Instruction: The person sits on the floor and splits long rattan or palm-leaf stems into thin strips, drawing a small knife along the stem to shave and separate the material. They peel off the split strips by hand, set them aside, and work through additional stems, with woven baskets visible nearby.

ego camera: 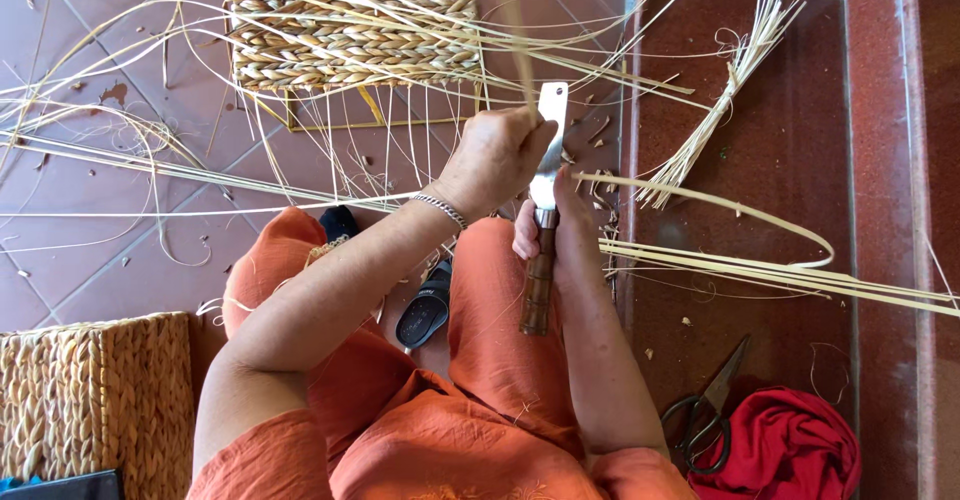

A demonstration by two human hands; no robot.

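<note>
Both hands work a cane strip: right hand (548,235) grips the knife (543,210), left hand (495,155) pinches the strip (520,50); splitting needs steady tension.

Shiny metal knife blade (548,150); banded wooden handle (537,295); dry cane strips (780,272); matt red cloth (785,445)

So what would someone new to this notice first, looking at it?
Probably the knife at centre, its broad blade pointing up, gripped at the wooden handle by the right hand while the left hand closes over the blade's upper part. Next, the half-woven panel on the tiled floor at top, and black scissors beside red cloth at bottom right.
</note>
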